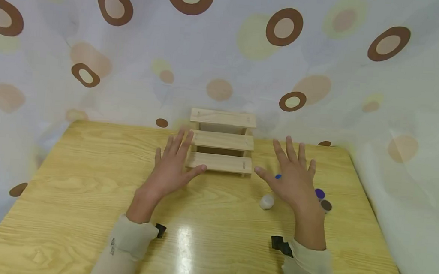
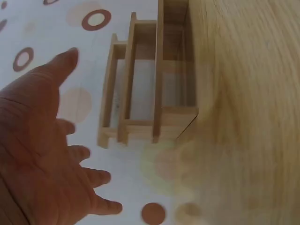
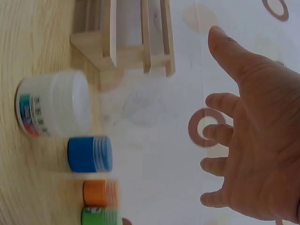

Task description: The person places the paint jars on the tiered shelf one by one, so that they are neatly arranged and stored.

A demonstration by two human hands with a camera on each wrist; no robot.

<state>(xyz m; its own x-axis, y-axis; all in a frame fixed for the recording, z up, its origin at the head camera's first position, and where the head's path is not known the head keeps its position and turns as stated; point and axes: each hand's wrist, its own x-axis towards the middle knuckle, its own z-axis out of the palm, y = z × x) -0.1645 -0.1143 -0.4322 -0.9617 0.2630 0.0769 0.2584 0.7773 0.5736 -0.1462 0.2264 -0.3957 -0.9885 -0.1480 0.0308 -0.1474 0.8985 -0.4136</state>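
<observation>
I see the left hand (image 1: 169,174) and right hand (image 1: 294,183), fingers spread wide, holding nothing, near a 3-tier pale wooden rack (image 1: 224,141) and white cylindrical jar (image 1: 266,202).

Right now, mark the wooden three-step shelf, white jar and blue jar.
Wooden three-step shelf (image 1: 223,140): head view, top of the middle step.
White jar (image 3: 57,104): right wrist view, side of its body.
Blue jar (image 3: 84,154): right wrist view, its blue body.

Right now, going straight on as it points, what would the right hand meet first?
Probably the patterned backdrop behind the table; the right hand points right of the wooden shelf, though depth is unclear.
</observation>
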